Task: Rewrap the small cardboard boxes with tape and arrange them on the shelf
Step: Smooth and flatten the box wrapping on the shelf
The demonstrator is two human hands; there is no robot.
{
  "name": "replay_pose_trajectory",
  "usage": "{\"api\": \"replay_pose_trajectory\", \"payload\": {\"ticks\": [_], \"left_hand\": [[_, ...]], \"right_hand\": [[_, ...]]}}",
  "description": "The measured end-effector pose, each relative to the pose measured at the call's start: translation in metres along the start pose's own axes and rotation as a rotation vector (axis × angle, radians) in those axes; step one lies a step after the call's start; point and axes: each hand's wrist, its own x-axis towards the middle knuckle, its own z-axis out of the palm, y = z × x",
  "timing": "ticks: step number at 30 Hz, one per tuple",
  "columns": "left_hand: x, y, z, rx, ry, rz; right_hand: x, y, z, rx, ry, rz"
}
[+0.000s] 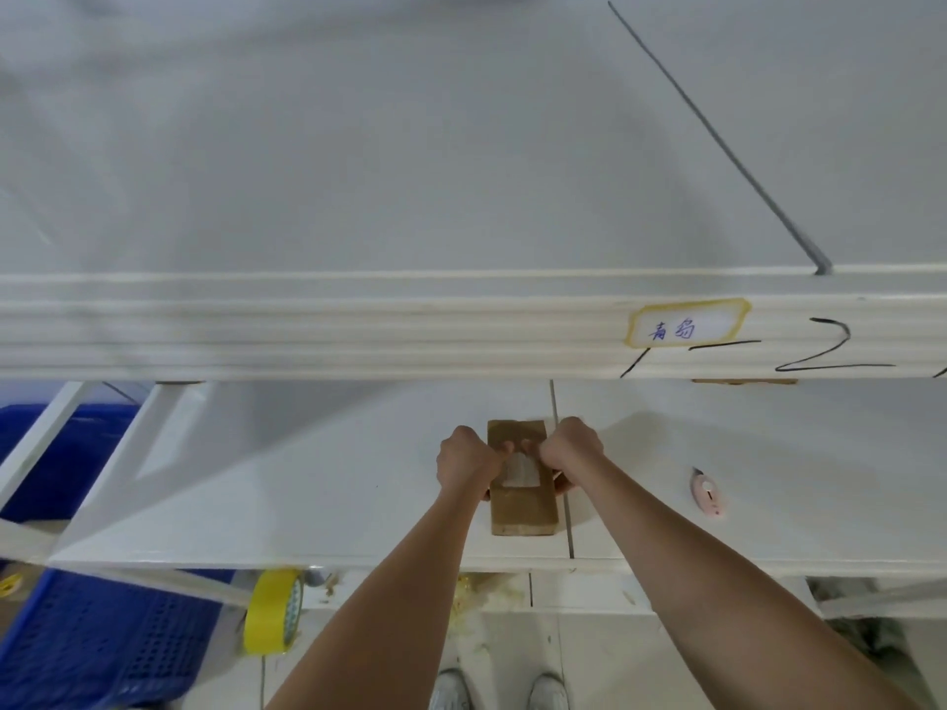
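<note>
A small cardboard box is laid flat on the white shelf board, its long side running from near to far, close to a seam in the board. A strip of clear tape is seen across its top. The box is gripped from both sides: the left hand is curled at its left edge and the right hand at its right edge, with fingertips pinched at the tape near the middle. The taping step is judged to be in hand; next, the strip would need to be pressed flat and drawn round the sides before the box is set in its place.

To the right on the same board, well apart from the box, a pink utility knife is laid. Below the near edge, on the left, a roll of yellow tape is hung beside a blue plastic crate. Above, a labelled shelf rail is seen.
</note>
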Motion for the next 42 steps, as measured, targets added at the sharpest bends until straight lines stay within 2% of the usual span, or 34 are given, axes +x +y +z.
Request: {"api": "replay_pose_trajectory", "payload": {"ticks": [5,8,11,13,16,23,27,32,36,42], "left_hand": [[-0.001,0.0,0.003,0.005,0.038,0.004],[-0.004,-0.005,0.001,-0.067,0.021,-0.024],[-0.004,-0.007,-0.005,-0.15,-0.071,-0.04],[-0.004,-0.009,-0.007,-0.122,-0.136,-0.027],[-0.007,-0.015,-0.003,-0.08,-0.146,0.007],[-0.009,-0.015,0.009,-0.068,-0.017,-0.018],[-0.014,-0.012,0.01,-0.066,0.008,-0.009],[-0.015,-0.027,-0.001,-0.234,-0.111,0.01],[-0.024,-0.037,-0.001,-0.256,-0.193,0.045],[-0.033,-0.035,0.008,-0.236,-0.069,-0.022]], "right_hand": [[-0.002,0.0,0.005,-0.029,0.081,-0.035],[-0.003,0.006,0.004,0.023,0.04,-0.03],[-0.003,0.013,0.003,0.094,0.005,-0.052],[-0.004,0.018,0.001,0.142,-0.039,-0.076],[-0.005,0.025,0.002,0.061,-0.103,-0.095],[-0.008,0.021,0.016,-0.05,0.069,-0.044],[-0.01,0.017,0.013,-0.095,0.103,-0.059],[-0.015,0.027,0.008,-0.045,0.0,-0.128],[-0.016,0.037,0.015,-0.068,-0.081,-0.182],[-0.02,0.045,0.027,-0.003,0.024,-0.196]]}}
